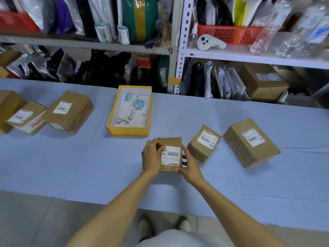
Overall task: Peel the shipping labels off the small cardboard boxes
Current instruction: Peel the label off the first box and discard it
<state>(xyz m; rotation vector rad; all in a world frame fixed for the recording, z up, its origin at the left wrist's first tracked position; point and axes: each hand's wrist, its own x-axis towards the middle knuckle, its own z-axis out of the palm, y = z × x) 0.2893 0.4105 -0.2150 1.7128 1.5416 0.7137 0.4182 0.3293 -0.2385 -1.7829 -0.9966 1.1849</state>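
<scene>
At centre frame, on the blue table (71, 166), we are gripping a small cardboard box (170, 139). Left hand (151, 157) is curling round its left edge, fingertips (160, 146) pinching the shipping label (171, 155) corner. Right hand (189, 166) is clasping the right side, thumb underneath. Two labelled boxes (204, 142) are lying right of centre.

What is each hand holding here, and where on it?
Both hold the same small box. The left hand grips its left edge, fingers at the label corner; the right hand holds its right side and near corner.
</scene>
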